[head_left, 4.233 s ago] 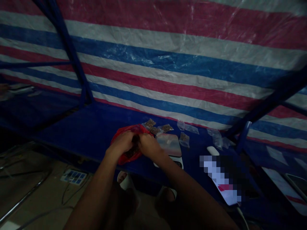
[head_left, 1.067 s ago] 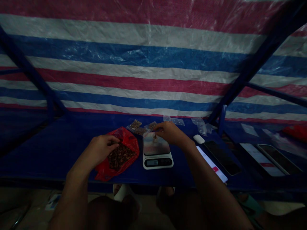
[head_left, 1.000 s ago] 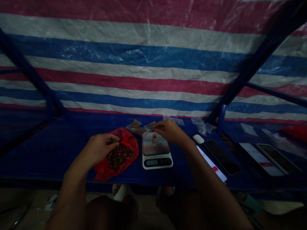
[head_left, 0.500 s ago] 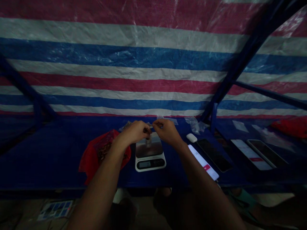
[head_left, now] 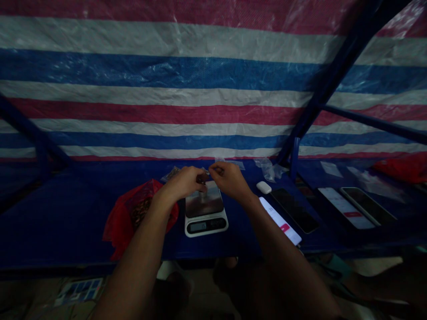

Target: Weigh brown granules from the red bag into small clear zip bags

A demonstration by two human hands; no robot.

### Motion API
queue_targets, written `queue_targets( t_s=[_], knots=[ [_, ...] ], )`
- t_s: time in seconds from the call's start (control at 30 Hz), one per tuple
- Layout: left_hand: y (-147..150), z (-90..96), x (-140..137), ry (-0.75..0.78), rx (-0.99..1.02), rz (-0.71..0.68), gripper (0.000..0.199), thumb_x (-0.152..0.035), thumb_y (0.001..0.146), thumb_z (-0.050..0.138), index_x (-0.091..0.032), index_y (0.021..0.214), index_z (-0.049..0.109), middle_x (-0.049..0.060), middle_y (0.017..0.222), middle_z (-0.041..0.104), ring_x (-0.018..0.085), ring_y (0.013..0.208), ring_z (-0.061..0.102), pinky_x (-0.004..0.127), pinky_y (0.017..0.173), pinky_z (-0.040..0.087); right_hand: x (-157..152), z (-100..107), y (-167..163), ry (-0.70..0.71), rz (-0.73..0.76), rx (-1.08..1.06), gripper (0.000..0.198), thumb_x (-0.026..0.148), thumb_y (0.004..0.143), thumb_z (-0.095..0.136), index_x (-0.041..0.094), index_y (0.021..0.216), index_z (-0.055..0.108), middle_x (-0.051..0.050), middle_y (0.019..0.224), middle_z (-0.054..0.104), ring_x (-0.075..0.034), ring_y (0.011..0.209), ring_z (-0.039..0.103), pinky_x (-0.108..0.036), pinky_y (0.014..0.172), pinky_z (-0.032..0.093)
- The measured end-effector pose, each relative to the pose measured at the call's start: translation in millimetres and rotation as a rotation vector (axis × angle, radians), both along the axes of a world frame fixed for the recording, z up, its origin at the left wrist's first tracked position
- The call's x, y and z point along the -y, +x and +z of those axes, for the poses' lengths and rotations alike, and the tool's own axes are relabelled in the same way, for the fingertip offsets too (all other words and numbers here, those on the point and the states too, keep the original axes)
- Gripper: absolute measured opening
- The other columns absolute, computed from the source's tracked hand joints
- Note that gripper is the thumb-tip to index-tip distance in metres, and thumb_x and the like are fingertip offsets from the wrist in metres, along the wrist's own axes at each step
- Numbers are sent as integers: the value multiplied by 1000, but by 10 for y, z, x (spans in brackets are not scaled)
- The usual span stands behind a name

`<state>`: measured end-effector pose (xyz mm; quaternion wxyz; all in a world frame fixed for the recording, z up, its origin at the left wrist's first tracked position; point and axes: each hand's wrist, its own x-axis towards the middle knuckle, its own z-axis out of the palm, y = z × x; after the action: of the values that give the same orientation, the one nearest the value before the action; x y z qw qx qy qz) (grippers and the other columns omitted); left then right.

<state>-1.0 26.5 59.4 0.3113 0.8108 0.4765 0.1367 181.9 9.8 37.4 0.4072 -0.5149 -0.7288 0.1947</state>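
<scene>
A white kitchen scale (head_left: 220, 224) with a shiny metal plate stands in front of me, its small display lit. Over the plate's far left part is my left hand (head_left: 187, 182), fingers closed around something too dark to make out. My right hand (head_left: 230, 180) is pinched beside it at the plate's far edge; whatever is between its fingertips is hidden. Left of the scale, partly behind my left forearm, lies an open red plastic bag (head_left: 122, 220) with many small brown pieces (head_left: 142, 211) inside. A clear bag (head_left: 170, 174) shows behind my left hand.
Right of the scale lie a lit phone (head_left: 278, 220), a dark phone (head_left: 295, 211), a white earbud case (head_left: 263, 187) and crumpled clear bags (head_left: 267, 169). Two more phones and a red bag (head_left: 403, 169) sit farther right. Blue metal posts (head_left: 307, 115) and a striped tarp (head_left: 167, 113) stand behind.
My left hand has lowered slightly toward the scale's plate, and the reading on the display has changed. The whole view has shifted a little. Both hands remain closed.
</scene>
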Motion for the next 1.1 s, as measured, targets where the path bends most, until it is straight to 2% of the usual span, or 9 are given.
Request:
queue_targets(
  t_s=[0.17, 0.3, 0.5, 0.63, 0.77, 0.87, 1.0, 1.1],
  knots=[
    [4, 39, 46, 44, 34, -20, 24, -25, 83, 66, -20, 105, 77, 5, 102, 81, 24, 98, 74, 27, 79, 53, -4, -25, 7, 18, 7, -18, 19, 23, 92, 59, 15, 90, 76, -4, 74, 74, -14, 63, 64, -24, 60, 43],
    [-108, 40, 62, 115, 6, 4, 27, -22, 91, 56, -20, 108, 77, 5, 104, 80, 21, 95, 73, 26, 80, 53, -19, -85, 18, 24, 11, -53, 18, 24, 93, 60, 16, 93, 76, -5, 81, 77, -17, 69, 69, -25, 63, 46],
    [-424, -201, 40, 154, -308, 71, 20, -18, 84, 67, -25, 97, 80, 4, 104, 81, 22, 96, 74, 26, 82, 51, 2, -105, -5, -14, -2, -21, 18, 24, 93, 61, 17, 99, 76, -6, 85, 78, -18, 74, 71, -26, 67, 49],
    [-479, -305, 58, 136, -394, 99, 18, -20, 85, 67, -27, 95, 80, 3, 105, 80, 22, 98, 74, 26, 82, 50, 26, -86, -27, -24, -10, 5, 18, 24, 93, 61, 17, 99, 77, -5, 85, 78, -17, 74, 71, -26, 66, 47],
    [-469, -305, 76, 171, -394, 148, 18, -24, 88, 65, -26, 98, 79, 5, 108, 80, 23, 101, 73, 28, 81, 50, 31, -96, -21, -26, -15, 3, 19, 26, 94, 61, 17, 99, 77, -5, 86, 79, -18, 77, 72, -26, 67, 48],
    [-472, -328, 68, 177, -366, 132, 19, -23, 88, 66, -27, 102, 78, 5, 110, 79, 22, 102, 72, 27, 83, 50, 33, -106, -13, -30, -19, 13, 19, 26, 94, 61, 18, 100, 77, -6, 87, 79, -19, 77, 72, -27, 69, 49],
    [-486, -350, 69, 168, -378, 135, 18, -22, 89, 63, -26, 97, 79, 5, 107, 79, 23, 102, 72, 27, 83, 50, 43, -101, -12, -26, -13, 6, 19, 27, 94, 61, 18, 100, 77, -7, 91, 80, -20, 81, 73, -28, 72, 51],
    [-477, -293, 97, 230, -313, 140, 19, -22, 91, 60, -24, 95, 78, 6, 107, 79, 22, 101, 72, 27, 84, 50, 43, -97, -8, -28, -22, 2, 18, 27, 93, 62, 18, 98, 77, -6, 91, 79, -20, 80, 73, -28, 72, 52]
  ],
)
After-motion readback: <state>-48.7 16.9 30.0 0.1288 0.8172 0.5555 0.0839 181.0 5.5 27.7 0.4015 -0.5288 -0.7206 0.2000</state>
